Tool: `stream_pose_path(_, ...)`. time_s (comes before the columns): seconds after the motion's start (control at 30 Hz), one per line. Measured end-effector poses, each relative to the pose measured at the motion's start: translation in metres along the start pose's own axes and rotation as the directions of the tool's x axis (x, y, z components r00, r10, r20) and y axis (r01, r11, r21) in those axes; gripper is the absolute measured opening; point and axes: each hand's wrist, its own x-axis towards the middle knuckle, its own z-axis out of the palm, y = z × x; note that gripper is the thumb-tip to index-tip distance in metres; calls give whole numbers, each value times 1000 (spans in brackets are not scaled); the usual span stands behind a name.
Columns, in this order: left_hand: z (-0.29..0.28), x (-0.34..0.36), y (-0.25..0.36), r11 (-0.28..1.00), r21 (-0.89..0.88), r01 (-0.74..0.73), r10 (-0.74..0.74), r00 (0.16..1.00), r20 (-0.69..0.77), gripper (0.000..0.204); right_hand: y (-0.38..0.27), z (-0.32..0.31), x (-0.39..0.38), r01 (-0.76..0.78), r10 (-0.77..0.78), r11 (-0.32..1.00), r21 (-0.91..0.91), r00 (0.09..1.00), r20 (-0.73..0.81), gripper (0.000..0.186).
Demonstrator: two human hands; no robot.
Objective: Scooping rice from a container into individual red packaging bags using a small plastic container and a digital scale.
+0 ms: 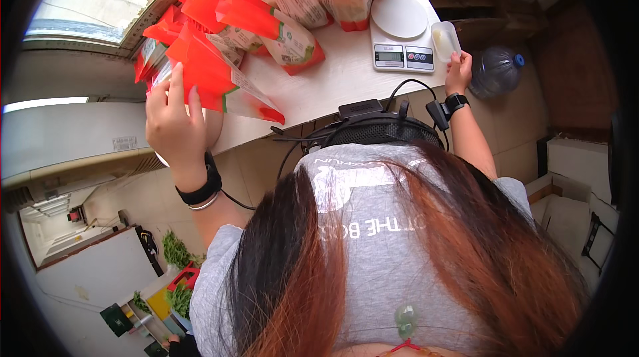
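Observation:
My left hand [174, 117] is at the left end of the white table [313, 84], its fingers curved onto a red bag [203, 64] with a pale printed panel, partly hiding what they grip. My right hand [458, 72] grips a small translucent plastic container [444, 41] just beside the table's right edge. Left of that container stands a white digital scale [404, 57] with a round plate. Many more red-and-pale bags [293, 51] are crowded over the back and left of the table.
A large blue plastic water bottle [496, 74] is on the floor at right. A black mesh object with cables [363, 129] sits against my front. Cartons [576, 177] lie lower right. Leafy greens [176, 250], a red crate [183, 277] and part of another person [176, 345] are lower left.

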Motion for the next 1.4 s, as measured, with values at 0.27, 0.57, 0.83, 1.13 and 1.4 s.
stream_pose_path(0.27,-26,23,-16,891,-164,-423,440,894,86,53,9,6,6,18,-18,998,-55,1000,-1,43)
stream_pose_path(0.57,-4,3,-5,892,-334,-303,355,929,106,48,-9,-10,1,-167,153,959,230,985,77,45)
stream_pose_path(0.83,-3,-6,22,929,-207,-306,294,952,-88,46,-76,-25,-27,-37,-54,961,276,948,315,50)
stream_pose_path(1.13,-9,6,70,784,-387,-486,490,866,-94,26,-160,-14,-41,-173,24,959,224,839,544,45)
stream_pose_path(1.4,7,17,110,661,-396,-637,652,749,-116,20,-274,4,-76,-343,-128,849,402,604,786,50)
